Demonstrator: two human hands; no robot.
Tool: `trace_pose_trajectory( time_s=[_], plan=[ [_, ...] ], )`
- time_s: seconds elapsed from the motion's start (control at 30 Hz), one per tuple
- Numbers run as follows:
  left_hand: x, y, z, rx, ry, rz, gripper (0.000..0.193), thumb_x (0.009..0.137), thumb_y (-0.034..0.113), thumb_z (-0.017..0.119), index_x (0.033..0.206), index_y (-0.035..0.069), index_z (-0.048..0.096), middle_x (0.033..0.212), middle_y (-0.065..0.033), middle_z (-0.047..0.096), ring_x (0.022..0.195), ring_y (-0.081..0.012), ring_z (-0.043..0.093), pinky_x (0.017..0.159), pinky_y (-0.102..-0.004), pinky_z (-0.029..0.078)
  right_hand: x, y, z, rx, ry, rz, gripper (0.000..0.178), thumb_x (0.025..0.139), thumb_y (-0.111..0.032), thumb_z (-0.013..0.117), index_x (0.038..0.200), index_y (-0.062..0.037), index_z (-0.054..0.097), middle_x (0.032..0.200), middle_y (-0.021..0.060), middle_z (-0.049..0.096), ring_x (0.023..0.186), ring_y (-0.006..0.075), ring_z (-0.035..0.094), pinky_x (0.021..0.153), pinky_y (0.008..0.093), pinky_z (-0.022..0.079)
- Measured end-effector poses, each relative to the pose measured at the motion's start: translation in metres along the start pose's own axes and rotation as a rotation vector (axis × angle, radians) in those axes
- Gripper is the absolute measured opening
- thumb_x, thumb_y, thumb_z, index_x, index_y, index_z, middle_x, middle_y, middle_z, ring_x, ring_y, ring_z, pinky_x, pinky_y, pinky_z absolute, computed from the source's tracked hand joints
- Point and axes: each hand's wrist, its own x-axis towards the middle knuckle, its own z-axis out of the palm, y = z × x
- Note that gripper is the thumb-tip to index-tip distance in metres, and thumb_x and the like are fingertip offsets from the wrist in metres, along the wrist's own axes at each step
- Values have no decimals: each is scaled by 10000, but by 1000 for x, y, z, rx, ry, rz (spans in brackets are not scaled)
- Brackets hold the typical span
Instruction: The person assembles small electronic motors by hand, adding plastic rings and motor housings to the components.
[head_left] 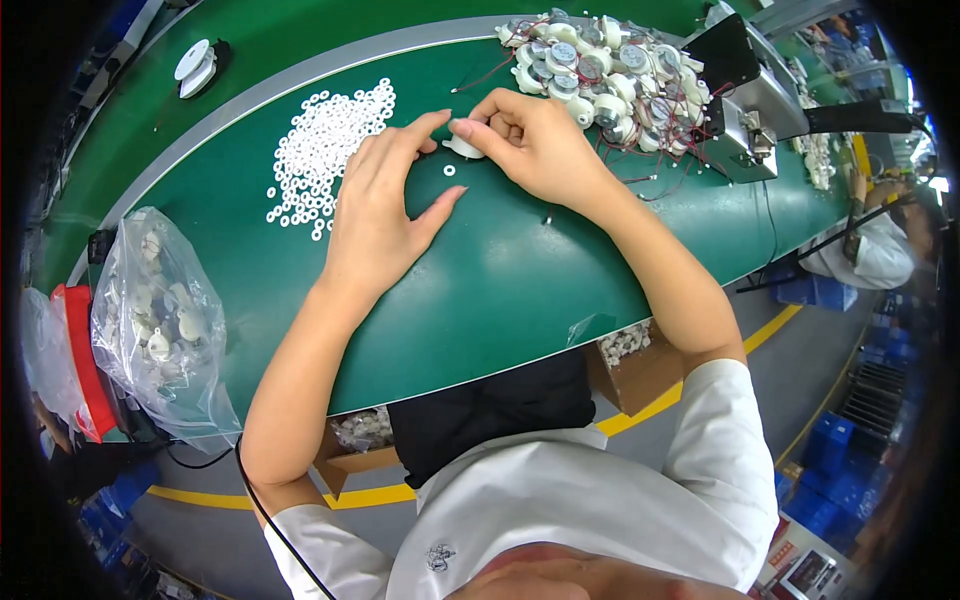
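Note:
My right hand [545,145] is closed, thumb and forefinger pinching a small round white motor [463,149] with a mounting tab, partly covered by the fingers. Close to it on the left, my left hand [385,200] is open, its thumb spread well apart from the fingers and its forefinger reaching toward the motor. A single white ring washer [449,171] lies on the green table just below the motor. Beside my left hand spreads a heap of white ring washers [325,145]. Beyond my right hand is a large pile of similar motors [610,75] with thin red and dark wires.
A metal fixture [745,125] with a black lever stands at the right. At the left edge sits a clear plastic bag of white parts [160,310]. A white round part [198,68] lies on the far green surface. Cardboard boxes [640,375] stand under the table's front edge.

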Motion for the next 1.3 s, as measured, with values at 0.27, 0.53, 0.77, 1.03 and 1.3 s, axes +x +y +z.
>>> trace_pose_trajectory(
  time_s=[0.27, 0.53, 0.77, 1.03, 1.3],
  plan=[
    [1, -7, 3, -15, -13, 71, 673, 765, 38, 862, 1394, 88, 629, 1109, -106, 705, 1034, -309, 659, 944, -427, 526, 1, 4, 15, 44, 93, 32, 354, 878, -321, 856, 830, 2, 719, 607, 59, 641, 536, 130, 585, 535, 291, 466],
    [1, -5, 12, -37, 22, 46, 727, 759, 43, 868, 1433, 105, 604, 1082, -95, 727, 1004, -300, 678, 936, -428, 524, 3, 1, 21, -44, 156, 95, 472, 800, -433, 881, 676, -14, 700, 522, 55, 594, 461, 140, 553, 501, 288, 455],
    [2, -1, 20, -29, 60, -8, 849, 742, 33, 862, 1520, 125, 535, 947, -101, 732, 894, -263, 712, 899, -401, 527, 0, -7, 17, -26, 90, 71, 398, 893, -381, 809, 729, -26, 738, 528, 60, 592, 461, 141, 558, 495, 285, 441],
    [-1, -2, 21, -52, 68, 1, 966, 796, 48, 857, 1634, 87, 378, 949, -110, 736, 901, -278, 713, 890, -422, 540, -3, 1, 11, 355, -73, 85, 291, 958, -253, 786, 1008, 31, 747, 717, 32, 723, 618, 60, 635, 568, 255, 489],
    [-3, 6, 22, -11, 51, 30, 1052, 815, 28, 853, 1680, 35, 255, 1019, -119, 744, 929, -300, 704, 887, -404, 542, -1, -2, 5, 322, -108, 214, 342, 955, -279, 794, 1031, 47, 730, 751, 51, 744, 672, 83, 677, 636, 256, 525]
  ],
)
